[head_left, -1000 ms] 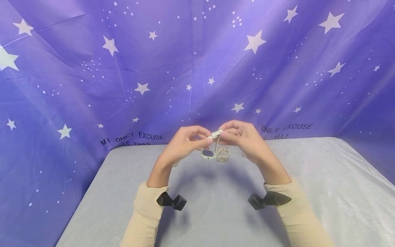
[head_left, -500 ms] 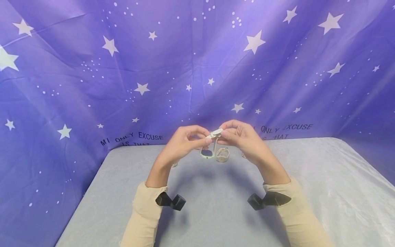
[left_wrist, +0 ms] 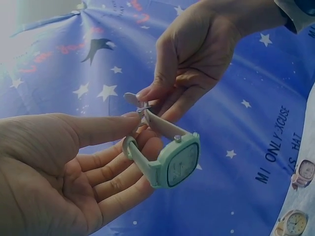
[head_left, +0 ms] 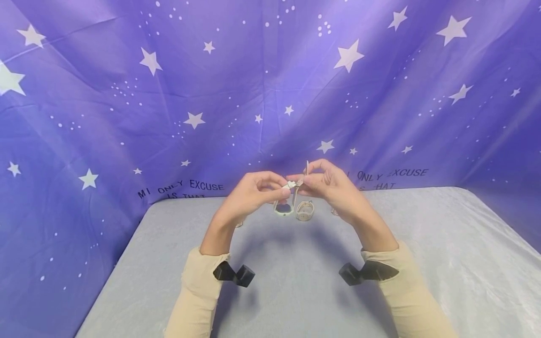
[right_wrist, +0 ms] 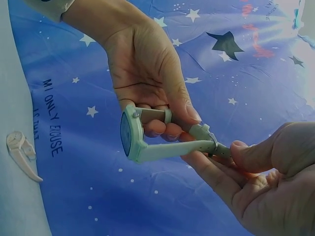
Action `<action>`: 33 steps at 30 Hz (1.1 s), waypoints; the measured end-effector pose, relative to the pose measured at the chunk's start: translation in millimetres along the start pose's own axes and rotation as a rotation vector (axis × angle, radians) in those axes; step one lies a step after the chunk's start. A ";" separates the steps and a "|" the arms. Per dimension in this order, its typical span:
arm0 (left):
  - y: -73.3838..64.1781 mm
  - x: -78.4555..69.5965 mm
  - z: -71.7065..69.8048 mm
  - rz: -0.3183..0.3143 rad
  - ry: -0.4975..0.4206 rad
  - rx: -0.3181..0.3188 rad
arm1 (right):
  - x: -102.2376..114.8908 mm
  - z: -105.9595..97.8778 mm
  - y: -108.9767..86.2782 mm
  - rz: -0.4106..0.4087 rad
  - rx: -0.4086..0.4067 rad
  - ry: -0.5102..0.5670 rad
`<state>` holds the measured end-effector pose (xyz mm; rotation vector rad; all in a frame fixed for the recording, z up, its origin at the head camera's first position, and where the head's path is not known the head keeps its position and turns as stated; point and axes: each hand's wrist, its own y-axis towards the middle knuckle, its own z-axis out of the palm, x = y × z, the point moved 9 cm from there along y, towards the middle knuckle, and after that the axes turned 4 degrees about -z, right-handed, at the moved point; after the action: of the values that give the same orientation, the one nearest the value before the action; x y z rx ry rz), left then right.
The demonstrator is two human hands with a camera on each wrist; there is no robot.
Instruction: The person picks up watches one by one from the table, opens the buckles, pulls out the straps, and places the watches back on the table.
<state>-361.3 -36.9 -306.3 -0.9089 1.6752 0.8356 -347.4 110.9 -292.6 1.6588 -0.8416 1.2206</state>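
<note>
A pale green wristwatch [head_left: 284,213] with a squarish case hangs between both hands, above the far part of the table. My left hand [head_left: 255,193] pinches the buckle side of its strap between thumb and fingers. In the left wrist view the dial [left_wrist: 181,164] faces right and the strap forms a loop. My right hand [head_left: 334,185] pinches the other strap end, whose tip sticks up in the head view. The strap [right_wrist: 174,150] passes through the metal buckle [right_wrist: 213,141] in the right wrist view. Fingertips partly hide the buckle from above.
A beige watch [head_left: 305,211] stands on the grey-covered table [head_left: 287,291] just behind the held one. Other watches are partly hidden behind the hands; a pink one [right_wrist: 22,147] shows in the right wrist view. A purple star-printed curtain [head_left: 270,94] rises behind the table.
The strap's free end, flat between the hands before, now points up at the right fingertips. My right fingers have risen slightly. The left hand stays nearly still.
</note>
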 end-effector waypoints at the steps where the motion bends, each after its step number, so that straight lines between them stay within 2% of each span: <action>1: 0.5 1.4 0.5 -0.011 -0.009 0.002 | 1.0 0.3 0.4 -0.013 0.003 -0.008; 8: 2.4 6.2 5.3 -0.066 -0.056 0.039 | 5.0 2.3 0.8 -0.053 -0.003 -0.045; 12: 3.9 9.5 7.7 -0.110 -0.092 0.031 | 6.6 4.5 1.1 -0.056 -0.030 -0.089; 18: 6.4 15.5 9.3 -0.188 -0.169 -0.056 | 7.6 9.0 0.5 -0.056 -0.084 -0.193; 23: 7.2 19.0 9.4 -0.222 -0.152 -0.133 | 7.2 13.1 0.0 -0.060 -0.104 -0.259; 27: 6.5 20.1 9.8 -0.238 -0.133 -0.161 | 5.4 14.3 0.3 -0.062 -0.102 -0.250; 33: 6.4 22.6 10.7 -0.249 -0.132 -0.166 | 1.0 13.5 2.1 -0.067 -0.095 -0.155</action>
<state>-366.7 -28.6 -330.1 -1.1256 1.3606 0.8529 -344.1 97.6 -292.8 1.7056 -0.9167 1.0010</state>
